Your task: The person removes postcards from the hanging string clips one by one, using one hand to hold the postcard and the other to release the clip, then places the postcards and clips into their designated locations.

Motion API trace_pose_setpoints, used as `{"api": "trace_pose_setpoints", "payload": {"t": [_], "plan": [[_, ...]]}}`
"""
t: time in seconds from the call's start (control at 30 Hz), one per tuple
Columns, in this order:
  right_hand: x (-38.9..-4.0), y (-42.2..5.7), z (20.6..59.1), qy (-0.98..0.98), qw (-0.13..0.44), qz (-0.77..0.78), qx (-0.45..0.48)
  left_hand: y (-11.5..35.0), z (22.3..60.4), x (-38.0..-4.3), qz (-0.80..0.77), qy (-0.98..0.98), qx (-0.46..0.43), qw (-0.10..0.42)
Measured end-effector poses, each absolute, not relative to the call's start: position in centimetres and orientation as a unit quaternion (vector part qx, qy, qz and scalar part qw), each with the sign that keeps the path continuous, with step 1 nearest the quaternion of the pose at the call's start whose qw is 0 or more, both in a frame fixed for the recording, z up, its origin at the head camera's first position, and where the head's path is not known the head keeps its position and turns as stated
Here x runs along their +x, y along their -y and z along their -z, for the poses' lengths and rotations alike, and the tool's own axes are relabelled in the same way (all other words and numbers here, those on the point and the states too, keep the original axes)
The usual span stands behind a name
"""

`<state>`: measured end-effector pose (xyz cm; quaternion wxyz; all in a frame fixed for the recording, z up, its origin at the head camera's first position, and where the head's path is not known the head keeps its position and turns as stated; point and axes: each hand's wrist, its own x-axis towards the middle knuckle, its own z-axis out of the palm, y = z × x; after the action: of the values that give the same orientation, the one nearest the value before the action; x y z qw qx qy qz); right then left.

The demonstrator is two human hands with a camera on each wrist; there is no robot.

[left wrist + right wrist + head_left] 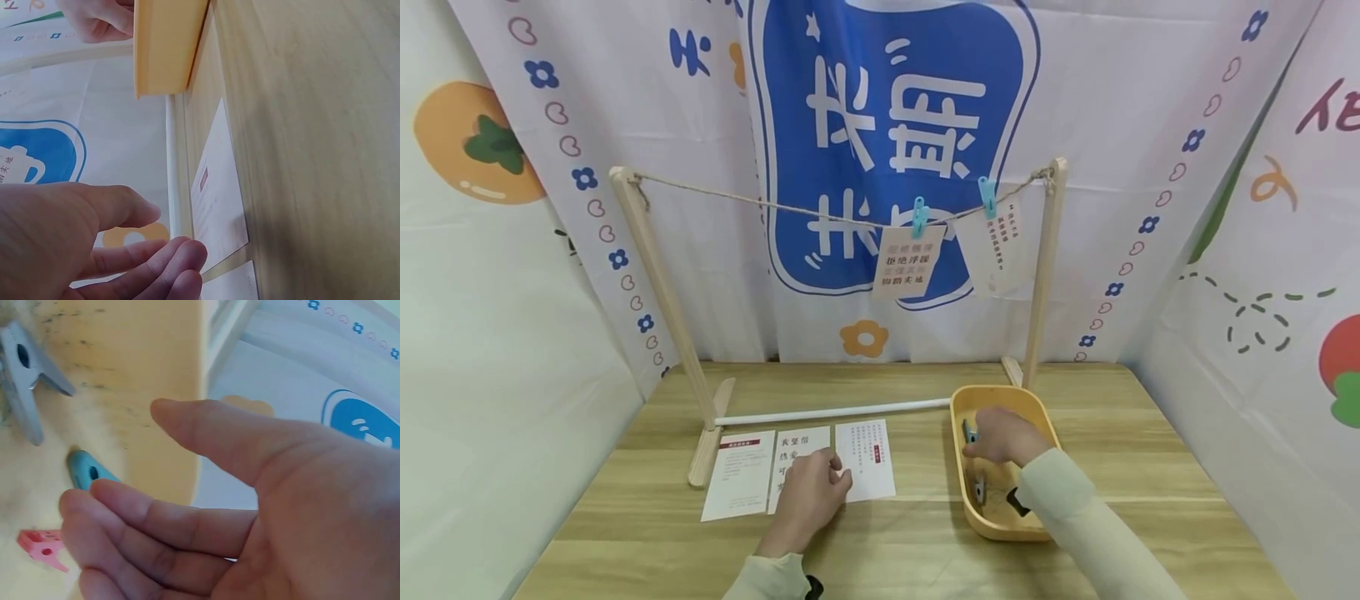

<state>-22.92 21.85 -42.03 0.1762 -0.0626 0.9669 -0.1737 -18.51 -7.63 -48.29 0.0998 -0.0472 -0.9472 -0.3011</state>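
Observation:
My right hand point(1003, 435) reaches down into the yellow plastic basket point(957, 467), its thumb apart from the bent fingers. In the right wrist view the fingertips overlap a teal clothespin point(81, 467); a grey clothespin point(28, 381) and a pink clothespin point(45, 547) lie nearby on the basket floor. My left hand point(812, 492) is over the middle card point(801, 439) of three printed cards on the table, fingers loosely curled and holding nothing. The left card point(739, 479) and right card point(865, 462) lie on either side of it.
A string point(760, 202) runs between two wooden posts point(658, 283). Two cards hang from it at the right, a beige card point(910, 265) and a paler card point(992, 258), each under a blue clothespin point(919, 215). A white rod point(842, 412) crosses low behind the cards.

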Motion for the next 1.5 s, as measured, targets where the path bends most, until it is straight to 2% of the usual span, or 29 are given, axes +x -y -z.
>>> {"api": "trace_pose_setpoints", "payload": {"t": [0.43, 0.7, 1.13, 1.5], "plan": [[-22.1, -21.6, 39.6, -0.973, 0.102, 0.190, -0.086, 7.9, 47.3, -19.5, 0.317, 0.943, -0.046, 0.095], [-21.8, -21.4, 37.8, -0.976, 0.039, 0.186, -0.105, 8.2, 46.6, -20.2, 0.313, 0.939, -0.065, 0.123], [-22.5, -21.3, 35.6, -0.967, -0.079, 0.214, -0.116, 8.1, 45.1, -21.4, 0.322, 0.936, -0.056, 0.133], [-22.8, -20.9, 33.2, -0.955, -0.124, 0.218, -0.162, 7.9, 43.8, -22.2, 0.368, 0.921, -0.051, 0.119]]}}
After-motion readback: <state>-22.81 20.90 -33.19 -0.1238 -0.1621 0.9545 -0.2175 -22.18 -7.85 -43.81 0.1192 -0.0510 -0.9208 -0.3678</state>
